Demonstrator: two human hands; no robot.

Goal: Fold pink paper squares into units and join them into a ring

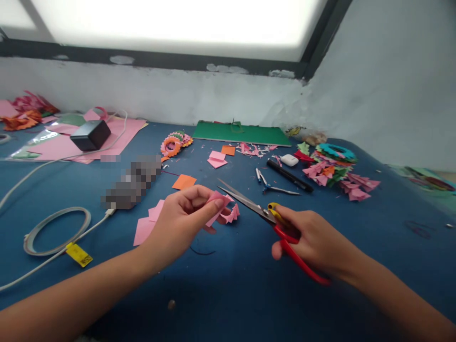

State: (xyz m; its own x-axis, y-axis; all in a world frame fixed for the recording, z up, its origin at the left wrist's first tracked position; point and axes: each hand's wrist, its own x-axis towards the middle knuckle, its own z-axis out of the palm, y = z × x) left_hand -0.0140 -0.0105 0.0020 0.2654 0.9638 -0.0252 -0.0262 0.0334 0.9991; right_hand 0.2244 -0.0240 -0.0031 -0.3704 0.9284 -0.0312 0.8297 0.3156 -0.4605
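Observation:
Between the thumb and fingers of my left hand is a folded piece of pink paper. A notched, curved pink paper strip shows just beyond those fingers; whether it joins the held piece I cannot tell. My right hand grips a pair of scissors with red and yellow handles. The blades are slightly parted and point toward the paper, a little apart from it. Pink paper squares lie beside my left wrist, and an orange square rests behind that hand.
Behind the hands are paper scraps, a black pen, a compass, a white case and a green board. Folded paper pieces pile up at right. A cable and a black box occupy the left.

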